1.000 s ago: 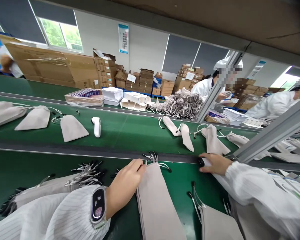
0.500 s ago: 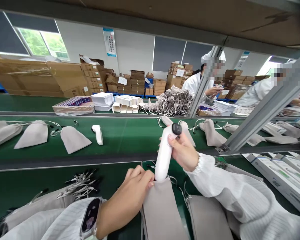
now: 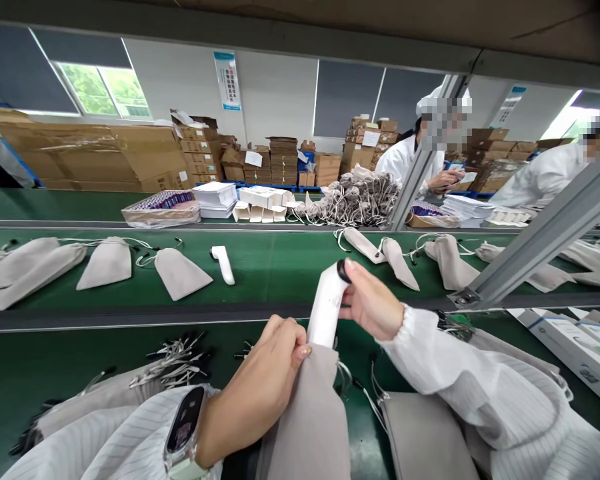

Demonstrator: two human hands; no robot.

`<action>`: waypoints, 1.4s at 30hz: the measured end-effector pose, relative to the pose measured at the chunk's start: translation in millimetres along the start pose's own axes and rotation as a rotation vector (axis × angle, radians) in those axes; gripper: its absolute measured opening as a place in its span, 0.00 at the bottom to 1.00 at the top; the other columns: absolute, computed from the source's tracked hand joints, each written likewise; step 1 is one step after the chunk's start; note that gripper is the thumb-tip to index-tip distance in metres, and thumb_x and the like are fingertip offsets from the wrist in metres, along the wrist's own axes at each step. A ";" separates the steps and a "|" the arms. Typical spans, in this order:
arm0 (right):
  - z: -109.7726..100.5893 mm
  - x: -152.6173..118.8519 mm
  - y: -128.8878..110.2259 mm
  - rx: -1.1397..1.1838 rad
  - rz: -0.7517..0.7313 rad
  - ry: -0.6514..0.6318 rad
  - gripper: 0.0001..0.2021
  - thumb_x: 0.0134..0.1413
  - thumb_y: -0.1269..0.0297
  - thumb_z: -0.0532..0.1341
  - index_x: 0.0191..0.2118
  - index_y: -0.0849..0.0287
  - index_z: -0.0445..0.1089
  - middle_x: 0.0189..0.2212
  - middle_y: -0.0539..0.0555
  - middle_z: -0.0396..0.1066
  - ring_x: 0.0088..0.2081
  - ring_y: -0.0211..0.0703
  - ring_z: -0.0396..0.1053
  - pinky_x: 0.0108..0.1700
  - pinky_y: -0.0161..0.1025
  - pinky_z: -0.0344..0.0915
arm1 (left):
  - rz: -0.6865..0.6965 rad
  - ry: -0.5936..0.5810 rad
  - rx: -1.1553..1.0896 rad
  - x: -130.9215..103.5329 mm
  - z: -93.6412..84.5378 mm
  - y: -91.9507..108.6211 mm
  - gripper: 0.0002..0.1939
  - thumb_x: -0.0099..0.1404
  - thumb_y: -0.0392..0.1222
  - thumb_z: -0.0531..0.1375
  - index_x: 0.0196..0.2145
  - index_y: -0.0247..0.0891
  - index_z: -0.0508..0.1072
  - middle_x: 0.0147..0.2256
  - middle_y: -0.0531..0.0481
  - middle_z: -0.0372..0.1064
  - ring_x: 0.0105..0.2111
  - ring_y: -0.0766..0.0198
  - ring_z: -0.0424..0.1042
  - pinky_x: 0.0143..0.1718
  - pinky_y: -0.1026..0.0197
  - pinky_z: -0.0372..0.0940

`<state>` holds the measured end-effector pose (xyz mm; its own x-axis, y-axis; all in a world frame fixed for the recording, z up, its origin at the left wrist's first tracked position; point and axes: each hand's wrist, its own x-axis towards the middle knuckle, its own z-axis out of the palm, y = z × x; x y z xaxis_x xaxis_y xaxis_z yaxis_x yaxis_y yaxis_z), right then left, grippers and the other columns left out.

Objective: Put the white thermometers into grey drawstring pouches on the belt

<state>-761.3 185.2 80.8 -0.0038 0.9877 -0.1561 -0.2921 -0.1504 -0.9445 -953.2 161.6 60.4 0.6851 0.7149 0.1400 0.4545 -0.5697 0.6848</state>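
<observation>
Low in the middle of the view, a grey drawstring pouch (image 3: 314,420) hangs from my left hand (image 3: 273,373), whose fingers pinch its top edge. A white handheld device (image 3: 324,310) with a black round end, which looks like a forehead thermometer, stands tilted with its lower part inside the pouch's mouth. My right hand (image 3: 375,300) grips it near the black end, thumb on top. Right of the pouch lies a pile of flat grey pouches (image 3: 425,433) with cords. More pouches with bunched cord ends (image 3: 173,363) lie beside my left forearm.
Another white device (image 3: 223,265) and several grey pouches (image 3: 183,273) lie on the green belt (image 3: 275,267) beyond. White boxes (image 3: 575,353) stand at right. A slanted metal post (image 3: 535,247) rises there. Across the line, a co-worker's hands (image 3: 445,180) hold something pale.
The device has gone lower into the pouch, and the pouch has filled out. My right hand has shifted toward the black end. The whole view has shifted slightly, with belt items appearing farther right.
</observation>
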 end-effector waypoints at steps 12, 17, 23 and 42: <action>18.8 -22.4 46.2 -0.337 0.224 -0.396 0.27 0.46 0.39 0.45 0.32 0.60 0.61 0.16 0.44 0.53 0.15 0.27 0.49 0.17 0.28 0.50 | -0.041 0.193 0.083 5.5 -8.4 4.6 0.09 0.66 0.40 0.40 0.30 0.39 0.55 0.32 0.52 0.52 0.29 0.67 0.59 0.31 0.63 0.56; 25.9 -37.4 40.6 -0.469 0.206 -0.474 0.30 0.50 0.39 0.36 0.41 0.58 0.59 0.11 0.40 0.41 0.12 0.27 0.39 0.14 0.27 0.41 | 0.031 0.200 0.159 4.3 -8.2 5.0 0.10 0.66 0.38 0.40 0.30 0.39 0.56 0.33 0.51 0.52 0.30 0.67 0.61 0.31 0.64 0.58; 7.7 -23.3 36.2 -0.905 -0.370 -0.447 0.33 0.52 0.41 0.35 0.39 0.60 0.66 0.15 0.47 0.55 0.16 0.31 0.49 0.21 0.33 0.50 | -0.065 0.103 0.202 1.1 -14.3 3.1 0.09 0.66 0.41 0.40 0.32 0.40 0.56 0.31 0.52 0.56 0.26 0.67 0.61 0.27 0.65 0.56; -23.6 42.9 3.0 -0.758 -0.262 0.176 0.13 0.43 0.57 0.55 0.35 0.58 0.58 0.27 0.50 0.65 0.29 0.39 0.66 0.34 0.38 0.62 | -0.039 0.142 -0.028 12.4 -16.8 3.9 0.20 0.58 0.49 0.54 0.48 0.43 0.62 0.48 0.48 0.59 0.47 0.58 0.59 0.48 0.58 0.55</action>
<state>-739.7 226.2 64.4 0.1431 0.9832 0.1131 0.4626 0.0346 -0.8859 -952.5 175.1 76.8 0.5788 0.7875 0.2115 0.4615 -0.5302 0.7112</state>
